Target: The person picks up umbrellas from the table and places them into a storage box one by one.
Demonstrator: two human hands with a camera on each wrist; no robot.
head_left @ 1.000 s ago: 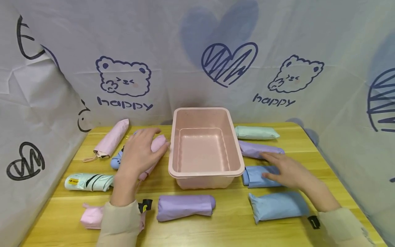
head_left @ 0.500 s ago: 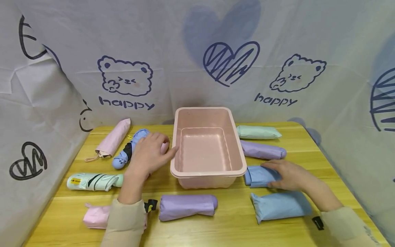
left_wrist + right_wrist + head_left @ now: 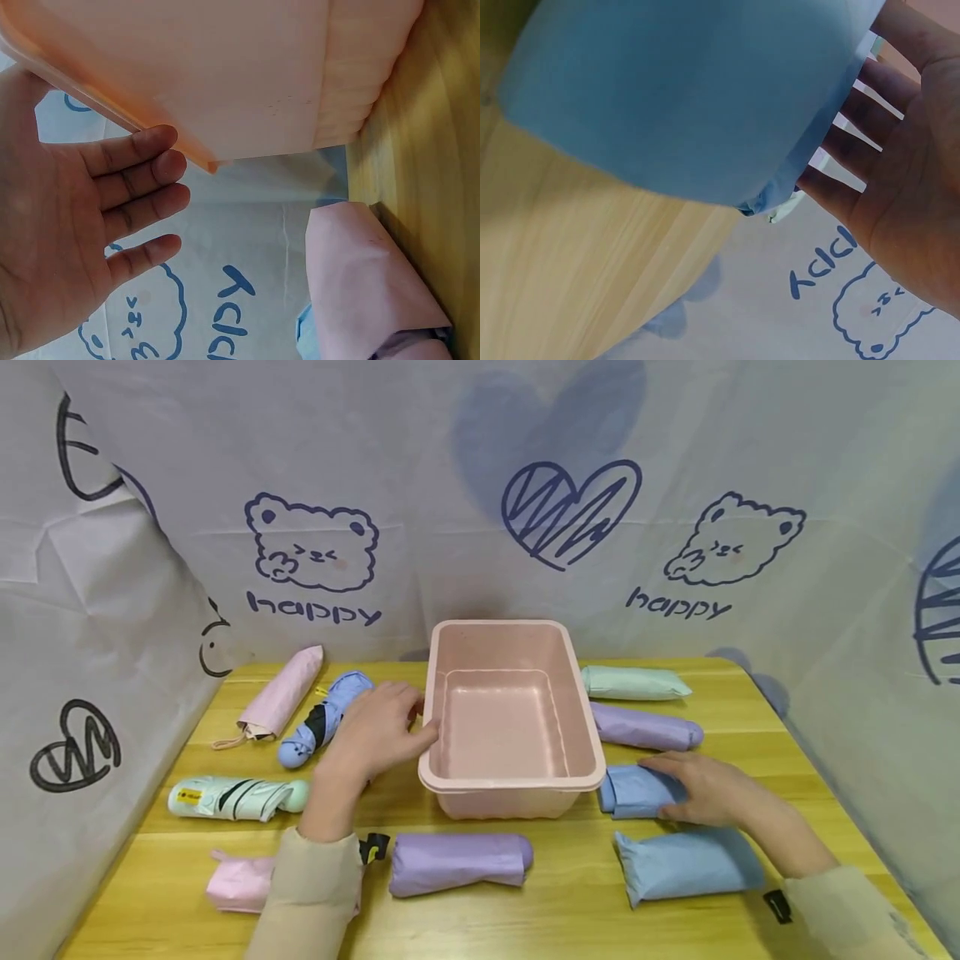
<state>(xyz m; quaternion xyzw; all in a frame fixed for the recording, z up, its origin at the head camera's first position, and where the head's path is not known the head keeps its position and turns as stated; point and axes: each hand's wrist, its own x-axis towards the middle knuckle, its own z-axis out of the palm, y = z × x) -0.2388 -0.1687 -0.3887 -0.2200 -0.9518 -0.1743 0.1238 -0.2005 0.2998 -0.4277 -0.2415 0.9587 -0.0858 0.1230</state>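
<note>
My left hand (image 3: 378,727) is at the left rim of the pink plastic bin (image 3: 512,783), thumb over the rim. In the left wrist view its fingers lie nearly straight, fingertips close under the rim. A pink folded umbrella (image 3: 367,277) rests on the table beneath that hand, mostly hidden from above. Right of the bin, my right hand (image 3: 708,789) spans a blue folded umbrella (image 3: 633,789), fingers at its far side and thumb at its near side. The light blue umbrella (image 3: 690,864) lies nearer me; in the right wrist view a blue wrapped umbrella (image 3: 682,97) covers the fingertips.
Other folded umbrellas surround the bin: purple (image 3: 457,864) in front, purple (image 3: 645,727) and mint (image 3: 636,682) at right. On the left lie pink (image 3: 281,693), blue (image 3: 345,693), green-striped (image 3: 225,799) and pink (image 3: 240,882) ones. A printed white cloth (image 3: 450,527) hangs behind the table.
My left hand has moved right from above the pink umbrella to the bin's rim. My right hand has come down from beside the purple umbrella onto the blue one.
</note>
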